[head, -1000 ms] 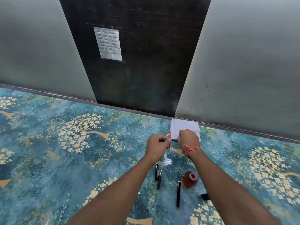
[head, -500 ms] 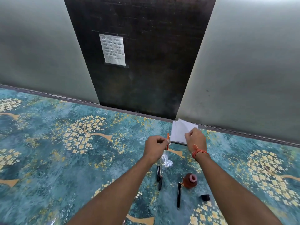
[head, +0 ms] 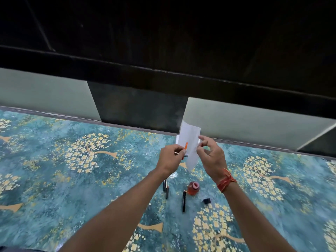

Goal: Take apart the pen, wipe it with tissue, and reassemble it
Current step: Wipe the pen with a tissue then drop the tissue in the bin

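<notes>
- Teal tabletop [head: 76, 197] with a gold blossom print carries it all.
- Two dark pen pieces [head: 166, 188] lie side by side.
- Black pen barrel [head: 184, 201] sits just beside an orange ink pot [head: 193, 188].
- Small black cap [head: 207, 200] rests near them.

The tissue [head: 190, 142] in the middle of the frame is thin, soft white paper, a bit see-through. The cloth [head: 54, 179] across the lower frame looks shiny and smooth, blue with yellow flowers. The pens [head: 184, 201] at lower middle are shiny black, and the pot [head: 193, 188] beside them looks like glossy brown glass.
</notes>
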